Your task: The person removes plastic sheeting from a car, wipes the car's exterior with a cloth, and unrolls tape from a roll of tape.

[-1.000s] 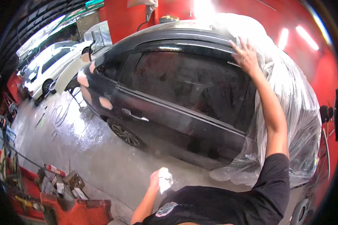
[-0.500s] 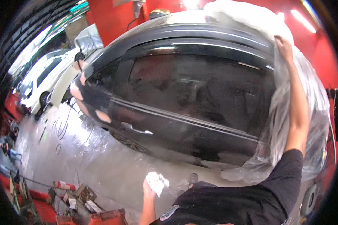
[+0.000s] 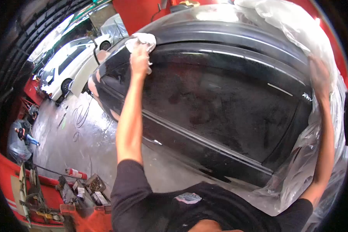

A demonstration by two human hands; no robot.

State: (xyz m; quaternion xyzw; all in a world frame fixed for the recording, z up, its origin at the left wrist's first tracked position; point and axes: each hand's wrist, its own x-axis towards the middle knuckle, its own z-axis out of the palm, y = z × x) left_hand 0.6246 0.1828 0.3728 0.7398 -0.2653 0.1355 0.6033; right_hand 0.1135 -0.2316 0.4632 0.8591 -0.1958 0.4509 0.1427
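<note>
White cloth point(image 3: 145, 39): at 11 o'clock, at the upper side of the dark car point(image 3: 205, 108), bunched in the closed left hand point(image 3: 140, 60). Right hand point(image 3: 320, 75): between 2 and 3 o'clock, at the clear plastic sheeting point(image 3: 337, 50); blurred, cannot tell whether it grips.

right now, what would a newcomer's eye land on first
The black car fills the middle, the left hand holding a white cloth by its roof edge. Clear plastic hangs on the right, the right hand at its edge. A white car stands upper left.
</note>
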